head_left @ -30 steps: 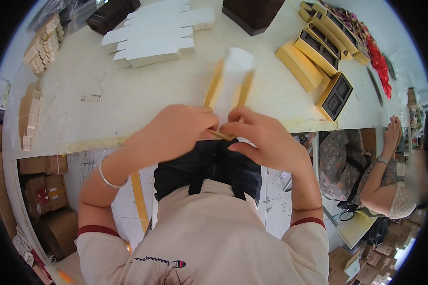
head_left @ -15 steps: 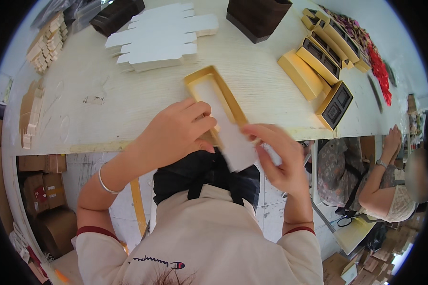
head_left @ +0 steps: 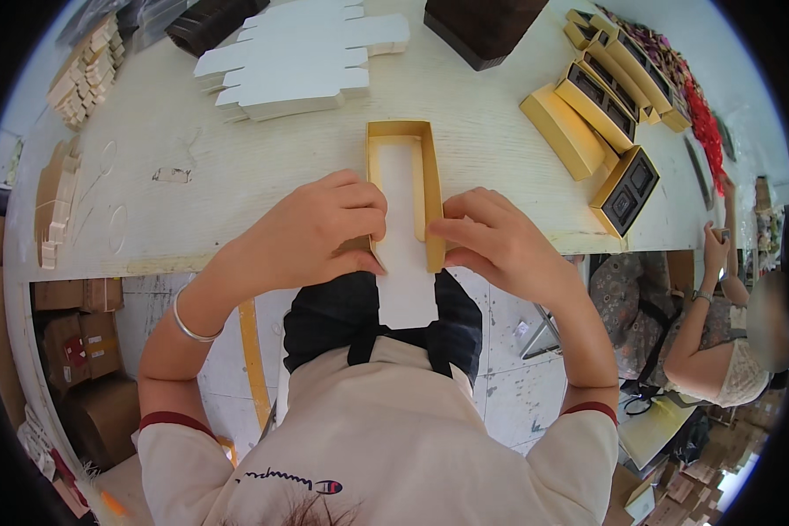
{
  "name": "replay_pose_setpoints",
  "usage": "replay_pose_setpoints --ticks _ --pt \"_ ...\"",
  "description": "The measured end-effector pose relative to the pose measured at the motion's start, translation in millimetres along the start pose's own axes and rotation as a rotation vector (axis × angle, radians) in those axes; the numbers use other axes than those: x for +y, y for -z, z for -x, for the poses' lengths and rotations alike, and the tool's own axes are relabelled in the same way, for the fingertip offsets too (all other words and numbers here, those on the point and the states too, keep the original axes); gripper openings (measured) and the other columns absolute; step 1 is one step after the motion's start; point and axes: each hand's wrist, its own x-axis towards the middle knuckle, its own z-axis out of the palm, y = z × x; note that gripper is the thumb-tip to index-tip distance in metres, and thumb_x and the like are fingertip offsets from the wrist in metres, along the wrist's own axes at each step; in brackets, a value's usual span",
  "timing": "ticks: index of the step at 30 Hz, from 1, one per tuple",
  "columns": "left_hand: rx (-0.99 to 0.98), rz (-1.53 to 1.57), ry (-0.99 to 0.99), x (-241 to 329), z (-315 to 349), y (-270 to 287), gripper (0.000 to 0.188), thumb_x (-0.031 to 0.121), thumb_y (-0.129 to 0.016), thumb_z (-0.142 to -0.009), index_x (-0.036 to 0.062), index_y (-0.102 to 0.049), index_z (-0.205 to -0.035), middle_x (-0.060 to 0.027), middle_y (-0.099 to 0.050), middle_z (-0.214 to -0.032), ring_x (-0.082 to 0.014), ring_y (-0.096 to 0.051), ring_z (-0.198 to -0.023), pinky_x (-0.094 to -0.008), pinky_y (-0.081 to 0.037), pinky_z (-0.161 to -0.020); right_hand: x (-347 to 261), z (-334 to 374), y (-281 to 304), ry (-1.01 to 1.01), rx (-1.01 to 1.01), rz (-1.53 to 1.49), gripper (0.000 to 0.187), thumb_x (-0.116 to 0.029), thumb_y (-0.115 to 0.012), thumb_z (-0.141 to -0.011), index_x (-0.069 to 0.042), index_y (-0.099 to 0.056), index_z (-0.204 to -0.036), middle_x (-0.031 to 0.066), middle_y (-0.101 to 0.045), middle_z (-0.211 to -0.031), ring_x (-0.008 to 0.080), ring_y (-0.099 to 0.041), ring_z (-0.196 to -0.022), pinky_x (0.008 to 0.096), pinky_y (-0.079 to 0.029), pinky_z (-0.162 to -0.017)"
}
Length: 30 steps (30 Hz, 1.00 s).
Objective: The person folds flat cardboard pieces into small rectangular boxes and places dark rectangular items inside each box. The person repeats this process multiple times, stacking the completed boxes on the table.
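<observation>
A long carton [head_left: 401,202], gold on its walls and white inside, lies partly folded in front of me. Its far end and both long sides stand up. The near end is an unfolded white flap that reaches past the table edge over my lap. My left hand [head_left: 320,230] pinches the left wall, with thumb and fingers either side of it. On the right wall my right hand [head_left: 500,241] does the same, its fingertips near the wall's near end. Just beyond the carton sits a stack of flat white carton blanks [head_left: 294,66].
Gold boxes with dark inserts [head_left: 624,191] stand in a cluster at the right. Nested dark brown trays [head_left: 482,31] stand at the back, more at back left. Cut card pieces [head_left: 57,206] lie on the left edge. A co-worker [head_left: 697,333] sits at the right.
The carton has turned from slanting to pointing straight away from me. My right hand has moved up from the near flap and taken hold of the right wall.
</observation>
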Motion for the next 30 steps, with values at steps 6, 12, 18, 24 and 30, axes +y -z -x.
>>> replay_pose_setpoints --ticks 6,12,18,24,30 --pt "0.173 0.028 0.107 13.4 -4.1 -19.1 0.017 0.006 -0.072 -0.073 0.0085 -0.058 -0.082 -0.0040 -0.057 -0.082 -0.0246 -0.053 -0.077 -0.0344 -0.046 -0.067 -8.6 -10.0 -23.8 -0.075 0.106 -0.013 0.022 0.000 -0.070 -0.068 -0.004 -0.053 -0.080 0.0099 -0.047 -0.079 0.0288 -0.050 -0.076 0.0375 -0.043 -0.067" --pt "0.244 0.055 0.173 21.8 -4.2 -34.6 0.013 0.003 -0.070 -0.075 0.0068 -0.060 -0.083 -0.0059 -0.058 -0.075 -0.0223 -0.056 -0.067 -0.0329 -0.045 -0.058 -20.9 -9.5 -24.2 -0.215 0.086 -0.049 0.033 0.006 -0.065 -0.065 -0.004 -0.057 -0.095 0.0117 -0.052 -0.088 0.0302 -0.052 -0.086 0.0372 -0.045 -0.072" --pt "0.217 0.108 0.175 17.4 -3.5 -33.8 0.013 0.004 -0.070 -0.076 0.0055 -0.061 -0.085 -0.0062 -0.055 -0.073 -0.0220 -0.055 -0.065 -0.0322 -0.044 -0.056 -31.0 13.7 -17.0 -0.056 0.054 0.207 0.055 0.005 -0.067 -0.065 -0.005 -0.059 -0.118 0.0156 -0.055 -0.110 0.0323 -0.054 -0.104 0.0337 -0.046 -0.082" --pt "0.058 0.451 0.236 11.4 -2.2 -15.5 0.019 0.006 -0.067 -0.083 0.0037 -0.059 -0.099 -0.0077 -0.062 -0.090 -0.0155 -0.053 -0.066 -0.0284 -0.045 -0.060 -6.1 12.6 -32.4 -0.062 0.208 -0.216 0.027 0.006 -0.070 -0.069 -0.001 -0.061 -0.094 0.0142 -0.054 -0.103 0.0290 -0.056 -0.086 0.0344 -0.047 -0.073" --pt "0.206 0.517 0.363 16.4 2.0 -26.9 0.027 0.001 -0.057 -0.089 0.0036 -0.048 -0.115 -0.0116 -0.058 -0.113 -0.0112 -0.053 -0.069 -0.0254 -0.045 -0.061 -23.7 1.1 -46.3 -0.434 0.411 -0.678 0.023 0.008 -0.069 -0.075 0.001 -0.060 -0.095 0.0122 -0.053 -0.105 0.0208 -0.053 -0.075 0.0289 -0.050 -0.063"
